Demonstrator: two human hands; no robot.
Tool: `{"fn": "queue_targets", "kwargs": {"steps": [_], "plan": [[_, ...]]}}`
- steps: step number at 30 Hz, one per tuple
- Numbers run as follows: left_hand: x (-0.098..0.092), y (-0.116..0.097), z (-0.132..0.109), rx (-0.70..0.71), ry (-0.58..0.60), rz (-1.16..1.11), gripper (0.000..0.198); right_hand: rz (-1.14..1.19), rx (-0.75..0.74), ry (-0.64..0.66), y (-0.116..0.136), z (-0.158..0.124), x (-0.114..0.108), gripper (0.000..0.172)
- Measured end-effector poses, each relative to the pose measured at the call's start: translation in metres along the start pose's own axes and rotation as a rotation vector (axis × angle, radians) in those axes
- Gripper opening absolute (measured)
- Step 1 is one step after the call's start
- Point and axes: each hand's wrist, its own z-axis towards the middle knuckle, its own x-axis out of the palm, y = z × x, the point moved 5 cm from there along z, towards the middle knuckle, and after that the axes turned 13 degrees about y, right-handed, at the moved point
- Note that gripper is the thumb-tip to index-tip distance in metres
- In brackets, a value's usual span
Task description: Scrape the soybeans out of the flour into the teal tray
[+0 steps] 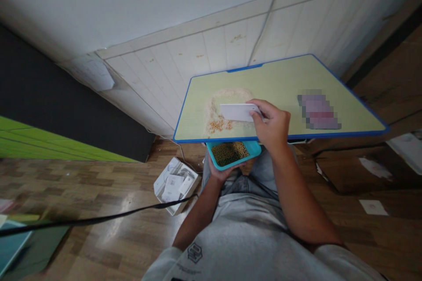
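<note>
My right hand is closed on a flat white card, held edge-down on a pale green table top with a blue rim. Just left of the card lies a small heap of yellow grains inside a wider smear of pale rice-like grains. My left hand grips from below a teal tray filled with dark greenish-yellow grains. The tray sits just under the table's near edge, below the heap.
A blurred-out purple object lies on the table's right side. On the wooden floor to the left sits an open white box with small items, and a black cable runs across. Papers and cardboard lie at right. A panelled wall stands behind.
</note>
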Motion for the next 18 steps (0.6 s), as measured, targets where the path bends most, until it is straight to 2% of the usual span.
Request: {"fn": "queue_targets", "kwargs": {"steps": [3, 10, 14, 18], "plan": [[0.000, -0.001, -0.001, 0.001, 0.020, 0.004, 0.118, -0.002, 0.004, -0.006, 0.002, 0.001, 0.004, 0.036], [0.009, -0.005, -0.001, -0.027, 0.035, 0.027, 0.124, 0.092, 0.000, 0.074, -0.005, 0.001, 0.027, 0.038], [0.010, -0.005, -0.002, -0.019, 0.031, 0.025, 0.123, 0.069, 0.014, 0.009, -0.015, 0.000, 0.022, 0.038], [0.011, -0.005, -0.002, -0.014, 0.082, 0.030, 0.124, 0.053, 0.013, -0.080, -0.023, 0.000, 0.011, 0.037]]}}
